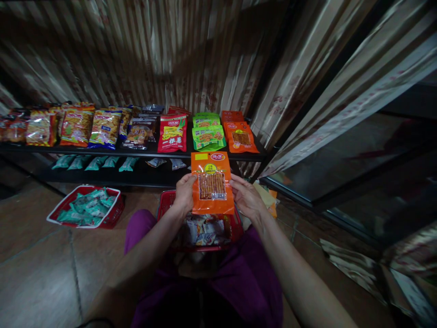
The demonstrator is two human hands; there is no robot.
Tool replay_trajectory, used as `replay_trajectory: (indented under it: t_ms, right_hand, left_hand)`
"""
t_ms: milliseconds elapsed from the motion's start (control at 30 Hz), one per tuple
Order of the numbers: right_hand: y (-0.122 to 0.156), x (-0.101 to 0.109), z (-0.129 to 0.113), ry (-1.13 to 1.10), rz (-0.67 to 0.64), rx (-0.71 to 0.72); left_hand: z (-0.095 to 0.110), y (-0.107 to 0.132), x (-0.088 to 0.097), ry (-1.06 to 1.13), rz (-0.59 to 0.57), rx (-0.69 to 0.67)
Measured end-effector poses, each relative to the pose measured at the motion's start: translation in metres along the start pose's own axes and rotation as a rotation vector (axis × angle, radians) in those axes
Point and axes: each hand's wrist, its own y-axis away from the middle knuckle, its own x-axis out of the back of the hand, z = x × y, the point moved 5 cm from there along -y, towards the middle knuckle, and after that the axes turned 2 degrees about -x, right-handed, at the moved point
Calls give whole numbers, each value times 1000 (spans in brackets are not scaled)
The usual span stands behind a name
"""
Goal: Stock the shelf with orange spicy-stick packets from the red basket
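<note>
An orange snack bag [213,207] with a clear window showing brown sticks is held upright between my two hands. My left hand [185,193] pinches its left edge, and my right hand [246,196] grips the right edge. Beneath the bag, a red basket [166,200] stands between my knees with several silvery wrapped packets [205,230] inside. Just beyond, on the shelf's upper level, similar orange bags [241,138] sit at the right end, beside green bags [209,136] and a red bag [172,133].
More snack bags [77,127] line the black shelf [150,153] to the left. Several teal packets [97,162] lie on the lower level. A red basket with a white rim [118,212] holds teal packets on the tiled floor. Curtains [153,54] hang behind; dark glass panels [327,146] stand right.
</note>
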Motion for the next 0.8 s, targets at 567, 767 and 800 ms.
replay_trajectory:
  t_ms: [567, 767, 800]
  right_hand:
    - [20, 21, 21, 30, -3, -54]
    - [20, 22, 20, 31, 34, -39]
    - [20, 22, 20, 30, 32, -35]
  left_hand:
    - [2, -16, -10, 11, -9, -16]
    - [4, -16, -10, 7, -88, 35]
    - [6, -14, -12, 8, -141, 45]
